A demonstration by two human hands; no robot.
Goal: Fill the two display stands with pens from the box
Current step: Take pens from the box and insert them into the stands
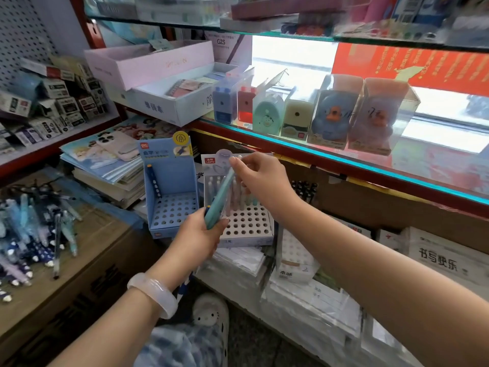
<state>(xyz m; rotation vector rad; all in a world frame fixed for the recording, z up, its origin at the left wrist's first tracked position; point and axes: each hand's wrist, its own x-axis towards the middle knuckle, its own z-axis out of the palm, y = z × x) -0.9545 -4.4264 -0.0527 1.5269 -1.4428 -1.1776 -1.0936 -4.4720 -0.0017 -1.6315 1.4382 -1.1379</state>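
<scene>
Right now both your hands clamp one teal pen (221, 197), left hand (202, 235) gripping its near end, right hand (258, 173) pinching its far end, slanting above the white stand (247, 226) just beyond.

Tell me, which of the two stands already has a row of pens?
The white stand, on the right: pens fill its back row. The blue stand holds only one pen.

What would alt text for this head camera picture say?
A person's left hand holds teal pens while the right hand pinches one's top, above a white display stand partly filled with pens. A blue display stand beside it holds one pen.
</scene>
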